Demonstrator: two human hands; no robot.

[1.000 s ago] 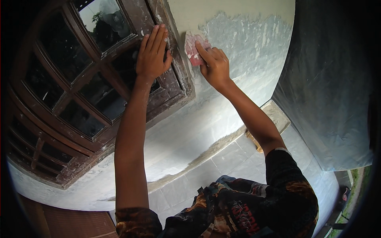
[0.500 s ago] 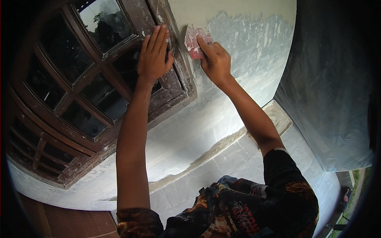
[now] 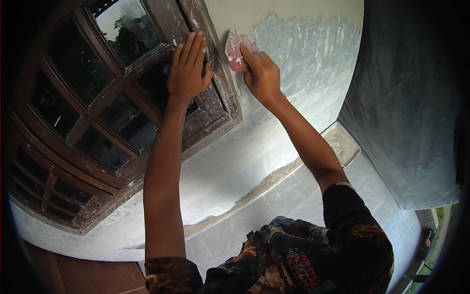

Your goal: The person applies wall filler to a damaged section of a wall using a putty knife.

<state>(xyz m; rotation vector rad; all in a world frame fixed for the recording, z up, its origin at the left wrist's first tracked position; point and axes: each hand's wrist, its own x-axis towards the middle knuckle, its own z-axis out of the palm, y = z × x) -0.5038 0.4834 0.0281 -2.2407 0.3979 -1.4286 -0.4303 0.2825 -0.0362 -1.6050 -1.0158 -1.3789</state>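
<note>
Head view: we counted one pink scraper (image 3: 234, 51), one brown window frame (image 3: 172, 19) and one patchy wall (image 3: 303, 59), while the left hand (image 3: 187, 73) lay flat and outstretched on the frame and the right hand (image 3: 264, 77), apart from it, reached forward, clamped on the scraper against the wall.

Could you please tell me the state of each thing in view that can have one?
Left grip, open, flat on the brown window frame.
Right grip, closed on the pink scraper.
Pink scraper, held, smeared with whitish material.
Brown window frame, worn and white-flecked.
Window panes, reflective.
Wall, patchily coated.
Translucent sheet, hanging.
</note>
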